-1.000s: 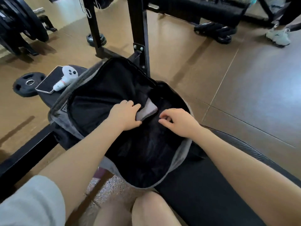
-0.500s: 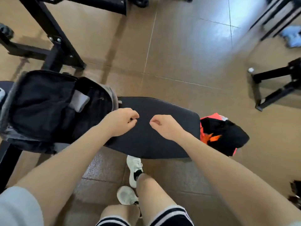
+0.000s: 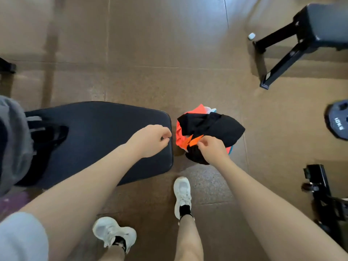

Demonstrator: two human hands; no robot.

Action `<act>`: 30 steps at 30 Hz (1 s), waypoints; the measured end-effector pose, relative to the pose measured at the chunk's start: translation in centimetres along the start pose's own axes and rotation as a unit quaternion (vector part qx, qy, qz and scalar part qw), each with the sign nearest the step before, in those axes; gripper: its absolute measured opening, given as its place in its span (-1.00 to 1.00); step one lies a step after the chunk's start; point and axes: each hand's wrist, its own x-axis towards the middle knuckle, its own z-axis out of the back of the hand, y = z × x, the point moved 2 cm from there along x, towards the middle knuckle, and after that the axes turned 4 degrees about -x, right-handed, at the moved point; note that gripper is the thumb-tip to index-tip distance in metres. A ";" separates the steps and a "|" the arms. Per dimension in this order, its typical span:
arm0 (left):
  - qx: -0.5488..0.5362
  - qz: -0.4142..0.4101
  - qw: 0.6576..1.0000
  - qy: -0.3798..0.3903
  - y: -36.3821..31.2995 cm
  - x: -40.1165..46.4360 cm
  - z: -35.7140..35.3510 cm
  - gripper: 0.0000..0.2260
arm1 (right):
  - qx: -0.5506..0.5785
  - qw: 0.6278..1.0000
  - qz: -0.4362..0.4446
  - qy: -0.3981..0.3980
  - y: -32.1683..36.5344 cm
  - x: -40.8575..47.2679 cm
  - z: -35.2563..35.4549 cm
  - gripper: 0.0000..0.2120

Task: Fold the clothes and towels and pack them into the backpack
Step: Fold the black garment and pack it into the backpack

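Black padding covers the worktop (image 3: 98, 140), a gym bench pad that stretches across the middle of the view from nine o'clock toward the centre. At its nine o'clock end sits the grey backpack (image 3: 15, 140), only partly in view at the frame's left edge, with dark straps lying on the pad beside it.

Just off the worktop's three o'clock end, a heap of clothes (image 3: 209, 129) rests on the brown floor (image 3: 150, 53): black fabric on top, bright orange beneath, and a sliver of pale blue at the far edge. The pile is unfolded and bunched.

The right hand (image 3: 211, 150) is at the six o'clock side of the heap, its fingers curled and pinching an orange piece of the clothes. The left hand (image 3: 150, 141) hovers over the worktop's three o'clock end, fingers curled inward with the thumb meeting them, holding nothing that can be seen. Both bare forearms reach in from the bottom corners; a grey sleeve shows at seven o'clock.

At six o'clock, two white sneakers (image 3: 182, 194) with black socks stand on the floor. At one o'clock stands a second bench (image 3: 320, 25) on black legs. At three o'clock lies a dark weight plate (image 3: 338, 120), and black equipment sits at four o'clock.
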 end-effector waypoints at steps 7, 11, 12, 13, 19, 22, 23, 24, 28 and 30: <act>-0.050 0.079 0.996 -0.005 1.5 11.1 -6.7 -0.78 | -0.154 0.975 0.145 0.064 -6.0 9.6 -3.1 -0.67; -0.063 0.122 0.991 0.013 4.0 13.0 -9.6 -0.76 | -0.363 0.877 0.289 0.123 -6.4 12.6 -7.2 -0.55; -0.064 0.131 0.989 0.017 4.6 13.1 -10.1 -0.76 | -0.395 0.854 0.320 0.106 -6.5 12.9 -8.3 -0.54; -0.068 0.140 0.988 0.020 5.1 13.2 -10.5 -0.76 | -0.422 0.840 0.329 0.085 -6.8 13.0 -9.2 -0.58; -0.081 0.162 0.983 0.029 5.5 13.0 -11.9 -0.76 | -0.383 0.853 0.352 0.029 -8.1 13.2 -9.1 -0.71; -0.038 0.130 0.989 0.059 3.8 12.6 -10.9 -0.75 | -0.209 0.942 0.257 0.053 -8.3 12.1 -5.7 -0.87; -0.021 0.112 0.991 0.072 3.0 12.4 -10.5 -0.74 | -0.155 0.963 0.208 0.071 -8.2 11.5 -4.2 -0.83; -0.012 0.096 0.992 0.082 2.0 12.1 -9.9 -0.74 | -0.096 0.976 0.174 0.085 -8.2 10.5 -2.6 -0.81; -0.066 0.041 0.994 0.075 -2.8 9.7 -7.2 -0.67 | 0.085 0.987 0.133 0.034 -7.5 5.8 4.5 -0.82; -0.117 -0.008 0.991 0.065 -5.5 8.4 -5.6 -0.53 | 0.138 0.981 0.131 0.049 -6.7 3.1 7.7 -0.76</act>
